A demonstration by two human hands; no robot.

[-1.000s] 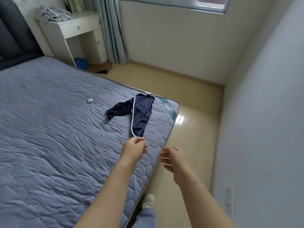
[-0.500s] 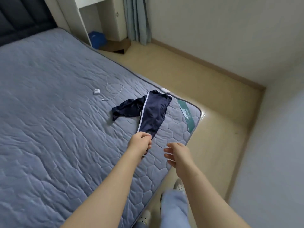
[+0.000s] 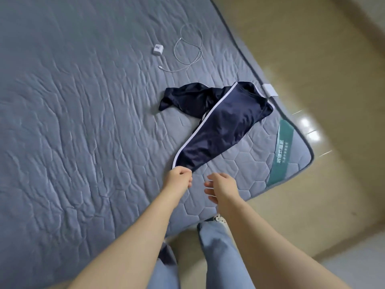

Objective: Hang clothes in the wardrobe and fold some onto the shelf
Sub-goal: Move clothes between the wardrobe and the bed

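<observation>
A pair of dark navy trousers [image 3: 220,124] with a white side stripe lies crumpled near the corner of the grey-blue quilted mattress [image 3: 83,142]. My left hand [image 3: 179,179] pinches the near cuff end of one trouser leg, fingers curled round the fabric. Just to its right, my right hand [image 3: 221,187] hovers above the mattress with fingers loosely bent, holding nothing and not touching the trousers.
A white charger plug [image 3: 157,49] and a looped white cable [image 3: 187,51] lie on the mattress beyond the trousers. The mattress corner with a green label [image 3: 283,147] borders the shiny beige floor [image 3: 312,59] on the right. My legs in blue jeans [image 3: 220,253] stand at the bed's edge.
The view has tipped down and closer over the bed. My left hand keeps its pinch on the trouser cuff; my right hand stays beside it, empty.
</observation>
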